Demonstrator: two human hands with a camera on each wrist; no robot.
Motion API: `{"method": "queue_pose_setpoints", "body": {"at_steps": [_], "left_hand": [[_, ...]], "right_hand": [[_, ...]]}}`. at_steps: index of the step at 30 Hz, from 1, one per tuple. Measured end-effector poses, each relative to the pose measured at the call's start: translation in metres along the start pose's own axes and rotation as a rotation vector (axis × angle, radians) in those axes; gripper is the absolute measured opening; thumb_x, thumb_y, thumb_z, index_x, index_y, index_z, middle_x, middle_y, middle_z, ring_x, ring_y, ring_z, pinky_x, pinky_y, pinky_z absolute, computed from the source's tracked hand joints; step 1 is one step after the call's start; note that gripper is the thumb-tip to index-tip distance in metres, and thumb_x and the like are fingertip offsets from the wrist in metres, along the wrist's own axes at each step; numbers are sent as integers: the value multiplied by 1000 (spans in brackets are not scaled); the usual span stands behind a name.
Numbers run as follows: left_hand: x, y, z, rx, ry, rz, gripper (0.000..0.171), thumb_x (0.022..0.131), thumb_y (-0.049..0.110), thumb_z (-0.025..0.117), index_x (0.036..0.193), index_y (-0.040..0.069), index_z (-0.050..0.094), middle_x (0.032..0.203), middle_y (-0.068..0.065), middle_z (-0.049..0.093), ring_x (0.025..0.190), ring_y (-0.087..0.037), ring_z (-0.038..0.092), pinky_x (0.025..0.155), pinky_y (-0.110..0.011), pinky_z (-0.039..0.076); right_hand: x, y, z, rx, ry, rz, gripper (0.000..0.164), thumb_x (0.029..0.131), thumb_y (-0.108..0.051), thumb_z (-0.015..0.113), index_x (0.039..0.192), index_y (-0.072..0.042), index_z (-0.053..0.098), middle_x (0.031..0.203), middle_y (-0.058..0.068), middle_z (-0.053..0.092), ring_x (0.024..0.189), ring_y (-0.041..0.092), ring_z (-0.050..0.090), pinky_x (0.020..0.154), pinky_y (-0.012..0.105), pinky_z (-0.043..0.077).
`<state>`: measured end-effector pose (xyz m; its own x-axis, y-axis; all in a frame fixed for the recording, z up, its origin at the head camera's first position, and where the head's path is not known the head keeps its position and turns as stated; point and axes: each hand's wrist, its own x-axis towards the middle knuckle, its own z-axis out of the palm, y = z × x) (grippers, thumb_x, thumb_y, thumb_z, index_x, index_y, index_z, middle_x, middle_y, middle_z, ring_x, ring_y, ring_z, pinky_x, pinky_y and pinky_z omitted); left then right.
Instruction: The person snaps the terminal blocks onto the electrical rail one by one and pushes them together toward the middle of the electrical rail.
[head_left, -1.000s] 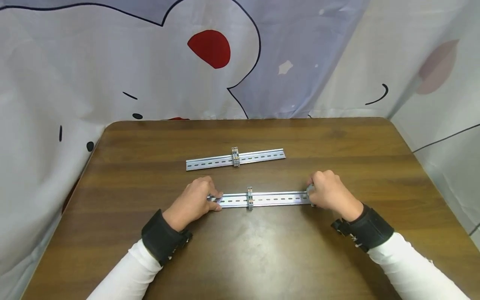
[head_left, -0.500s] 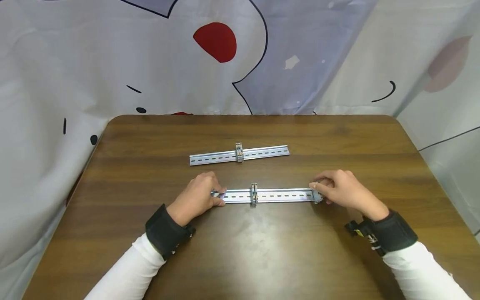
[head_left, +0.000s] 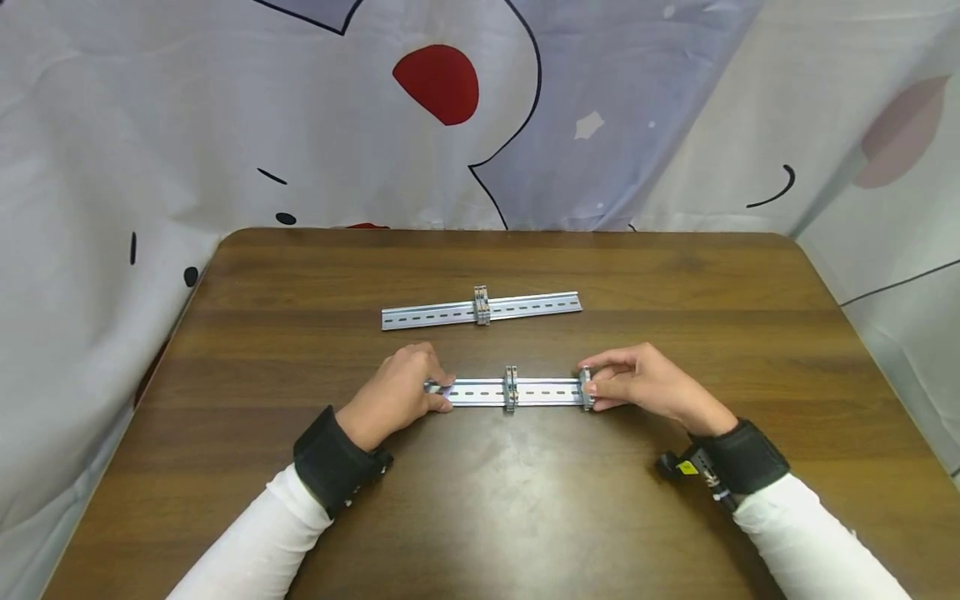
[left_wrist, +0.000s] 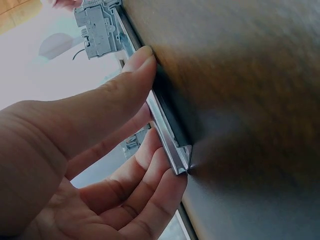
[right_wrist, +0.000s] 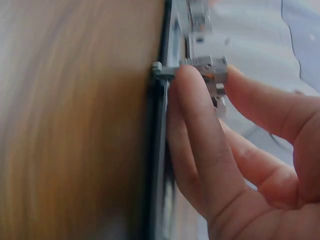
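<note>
A silver slotted DIN rail (head_left: 476, 401) lies level across the table in front of me. My left hand (head_left: 393, 393) grips its left end, thumb on the near edge and fingers along the far edge in the left wrist view. Around the rail's middle sit grey terminal blocks (head_left: 511, 388), side by side. Farther right, my right hand (head_left: 648, 390) pinches another grey terminal block (head_left: 587, 388) seated across the rail; in the right wrist view the fingers touch this block (right_wrist: 212, 70) from both sides. The rail's right end is hidden behind the right hand.
Behind the first rail lies a second DIN rail (head_left: 427, 317), slightly slanted, with terminal blocks (head_left: 482, 306) clipped near its middle. The wooden table (head_left: 495, 500) ends at a printed cloth (head_left: 360, 125) hanging at the back and sides.
My right hand has shifted its hold on the terminal block and slid it left along the rail, from the right end toward the middle blocks. The left hand keeps its grip.
</note>
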<state>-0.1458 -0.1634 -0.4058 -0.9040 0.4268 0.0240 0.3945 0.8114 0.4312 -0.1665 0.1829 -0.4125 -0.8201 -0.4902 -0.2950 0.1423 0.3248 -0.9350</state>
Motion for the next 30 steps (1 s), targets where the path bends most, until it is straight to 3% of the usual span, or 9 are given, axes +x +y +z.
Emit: {"method": "queue_pose_setpoints", "body": {"at_steps": [7, 15, 20, 26, 28, 30], "left_hand": [[-1, -1, 2, -7, 13, 11, 35, 70, 19, 89, 101, 5, 80, 88, -10, 70, 87, -27, 65, 76, -40, 53], [-1, 0, 3, -13, -7, -13, 34, 70, 19, 88, 101, 6, 80, 89, -9, 69, 88, -25, 65, 76, -38, 53], [0, 1, 4, -17, -23, -28, 34, 72, 19, 88, 102, 7, 80, 91, -8, 69, 89, -25, 64, 77, -38, 52], [0, -2, 5, -3, -4, 0, 33, 71, 19, 88, 100, 6, 80, 89, -8, 69, 87, -25, 65, 76, -39, 53], [0, -3, 5, 7, -3, 21, 33, 71, 18, 88, 100, 6, 80, 88, -8, 69, 86, -24, 64, 75, -37, 52], [-2, -3, 5, 32, -14, 55, 36, 71, 19, 88, 103, 6, 80, 89, -9, 68, 83, -23, 62, 72, -35, 51]], "right_hand": [[21, -9, 38, 50, -6, 4, 47, 89, 1, 68, 132, 11, 54, 104, 31, 71, 82, 19, 75, 78, 41, 59], [34, -14, 64, 64, 3, -29, 45, 89, 2, 67, 131, 10, 56, 106, 33, 70, 78, 20, 76, 76, 40, 60], [35, -15, 70, 62, 16, -33, 44, 89, 0, 68, 131, 11, 56, 104, 30, 71, 79, 20, 76, 77, 39, 60], [35, -17, 72, 63, 35, -18, 46, 89, -2, 69, 131, 11, 55, 105, 27, 70, 86, 22, 75, 80, 39, 59], [31, -17, 68, 1, 60, -68, 45, 90, -4, 68, 131, 9, 55, 105, 26, 71, 87, 26, 75, 78, 37, 60], [25, -18, 62, -129, 127, -175, 43, 91, -9, 69, 130, 5, 58, 104, 22, 72, 89, 26, 74, 78, 33, 60]]}}
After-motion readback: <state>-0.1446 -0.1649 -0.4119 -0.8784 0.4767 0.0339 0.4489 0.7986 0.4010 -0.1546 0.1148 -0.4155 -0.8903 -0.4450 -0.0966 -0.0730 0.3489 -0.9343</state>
